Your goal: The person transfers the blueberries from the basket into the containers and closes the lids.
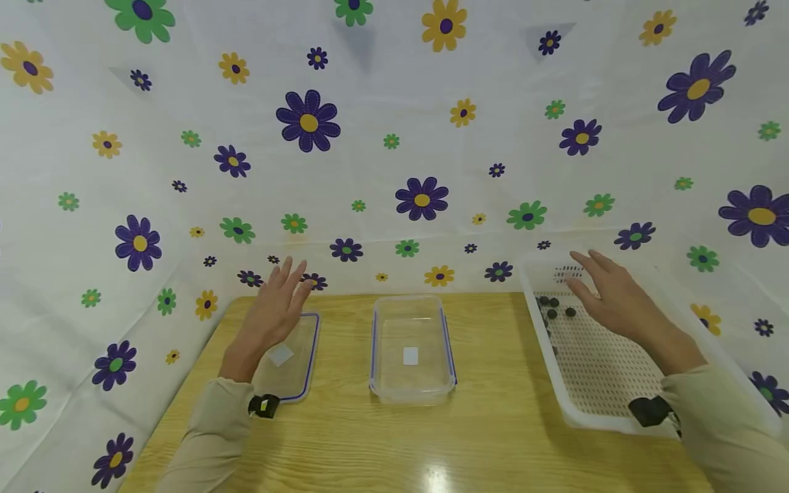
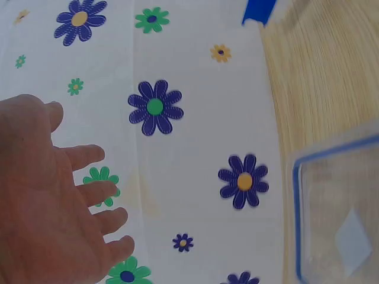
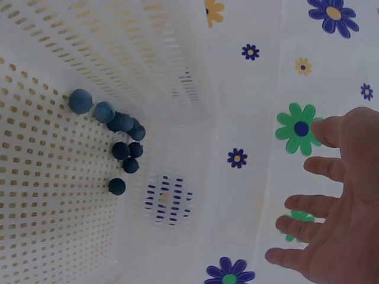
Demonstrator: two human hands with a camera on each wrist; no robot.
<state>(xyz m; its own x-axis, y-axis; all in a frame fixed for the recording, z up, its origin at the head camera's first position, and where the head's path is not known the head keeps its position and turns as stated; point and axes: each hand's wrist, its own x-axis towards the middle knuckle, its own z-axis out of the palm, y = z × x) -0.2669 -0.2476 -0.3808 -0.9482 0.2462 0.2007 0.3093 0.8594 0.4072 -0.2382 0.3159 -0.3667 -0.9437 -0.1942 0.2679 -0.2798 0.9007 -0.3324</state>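
My left hand [image 1: 271, 311] is held with its fingers straight above the flat clear lid [image 1: 298, 370], which has a blue seal edge and a white label. Nothing is in its palm in the left wrist view. Over the white perforated basket [image 1: 607, 424] my right hand [image 1: 613, 298] hovers, fingers extended and spread, also holding nothing. Several small dark blue round balls [image 3: 116, 186] lie inside the basket, gathered toward its far left corner. Between the hands a clear rectangular container [image 1: 409, 387] with blue side clips stands on the table, lid off, a white label showing at its bottom.
The wooden table [image 1: 345, 445] carries the lid, container and basket from left to right. A white cloth [image 1: 370, 185] printed with flowers hangs behind and along the sides. Dark wrist straps [image 1: 264, 406] sit on both of the person's sleeves.
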